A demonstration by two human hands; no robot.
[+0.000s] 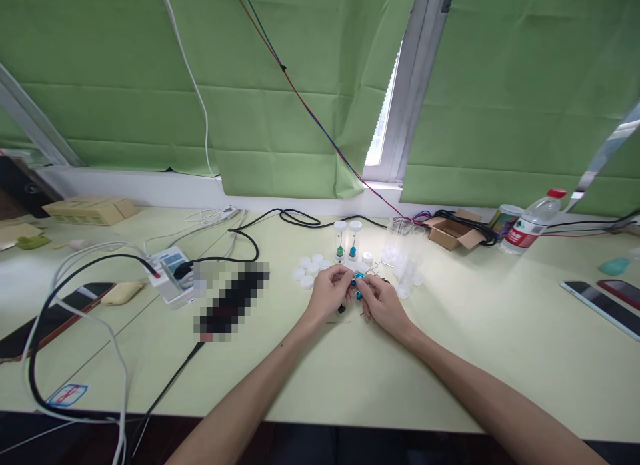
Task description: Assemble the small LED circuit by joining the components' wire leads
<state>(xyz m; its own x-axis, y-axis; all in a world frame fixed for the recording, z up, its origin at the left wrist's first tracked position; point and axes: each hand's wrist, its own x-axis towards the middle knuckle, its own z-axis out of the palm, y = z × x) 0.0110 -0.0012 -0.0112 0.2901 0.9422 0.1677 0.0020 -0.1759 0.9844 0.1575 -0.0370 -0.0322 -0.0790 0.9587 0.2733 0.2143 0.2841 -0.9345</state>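
Both hands meet just in front of the two capped vials [348, 240]: the left hand [330, 290] and right hand [381, 301] pinch small blue LEDs [357, 286] between closed fingers. Two vials look filled and capped. Loose white caps [309, 269] left of them and empty tubes [406, 261] to the right suggest most remain.

On the pale green table [450, 358], the left hand [330, 291] and right hand [383, 303] meet, fingertips pinched on small blue parts [357, 288] between them. Just behind lie white caps [309, 268], two capped vials [347, 241] with a green and a blue piece inside, and clear tubes [405, 258]. A water bottle [533, 230] lies far right, beside a cardboard box [450, 233].
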